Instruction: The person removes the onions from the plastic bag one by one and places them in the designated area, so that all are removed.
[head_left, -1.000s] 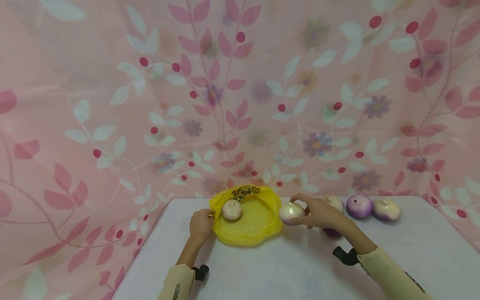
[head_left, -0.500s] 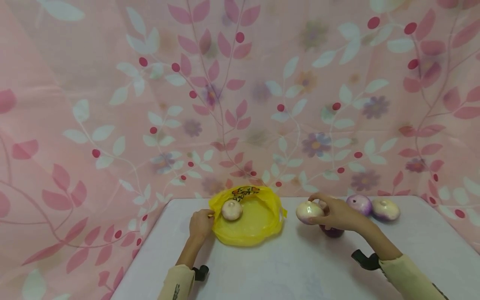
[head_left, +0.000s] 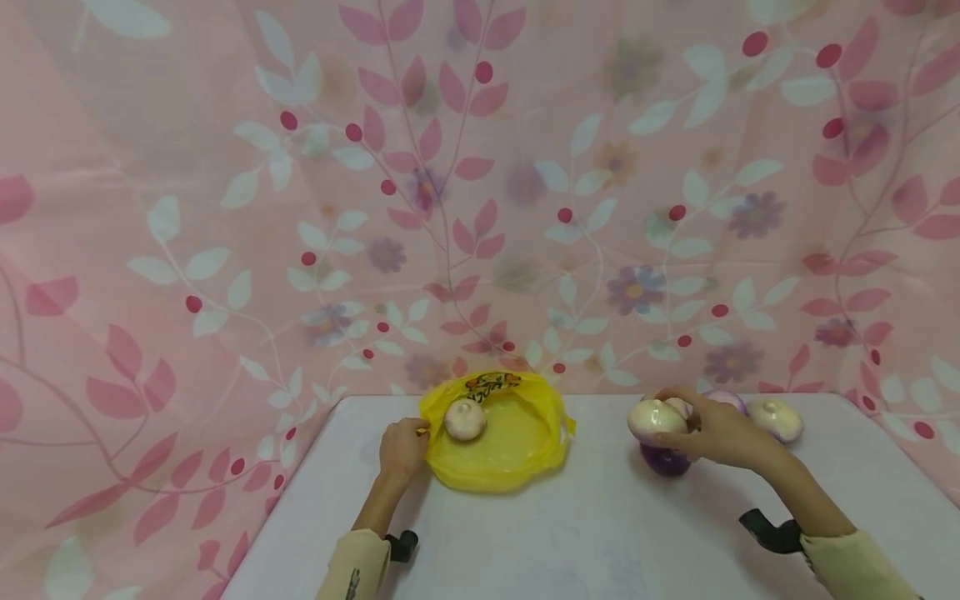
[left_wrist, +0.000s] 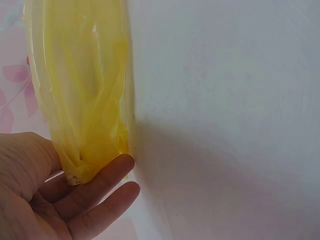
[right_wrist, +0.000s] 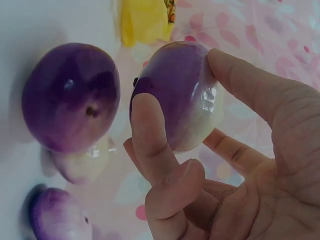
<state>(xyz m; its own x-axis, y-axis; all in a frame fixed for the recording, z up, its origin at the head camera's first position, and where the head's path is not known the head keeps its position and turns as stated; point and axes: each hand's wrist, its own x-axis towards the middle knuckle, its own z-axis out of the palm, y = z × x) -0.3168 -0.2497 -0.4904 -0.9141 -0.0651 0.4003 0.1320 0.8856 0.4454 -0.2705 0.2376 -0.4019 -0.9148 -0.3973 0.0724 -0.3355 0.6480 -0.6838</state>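
Over the last second the person's right grip [head_left: 712, 429] had moved right across the desk [head_left: 525, 542], taking a glossy cream-and-purple round vegetable [head_left: 652, 419] away from the right rim of the crinkled yellow plastic bag [head_left: 491, 479]. The held vegetable now hung above a glossy dark purple round vegetable [head_left: 666, 460], and the right wrist view showed a gap between the two. Judging by this, the work stood on the side of the loose pieces, with the bag gaining nothing from the movement.

The right grip was narrowed around the cream-and-purple vegetable, thumb and fingers on opposite sides of it. The left grip [head_left: 402, 447] had stayed at the bag's left edge, pinching the gathered plastic between curled fingers.

The bag lay on the far left part of the desk, its mouth spread wide, a handle [head_left: 567, 427] sticking out at the right rim. One small whitish round vegetable [head_left: 465, 420] sat inside, toward the left wall; no other piece was visible in there. On the desk's far right, partly behind the right grip, lay a pale round vegetable [head_left: 678, 406], a light purple round vegetable [head_left: 726, 400] and a cream round vegetable with a purple base [head_left: 776, 419].
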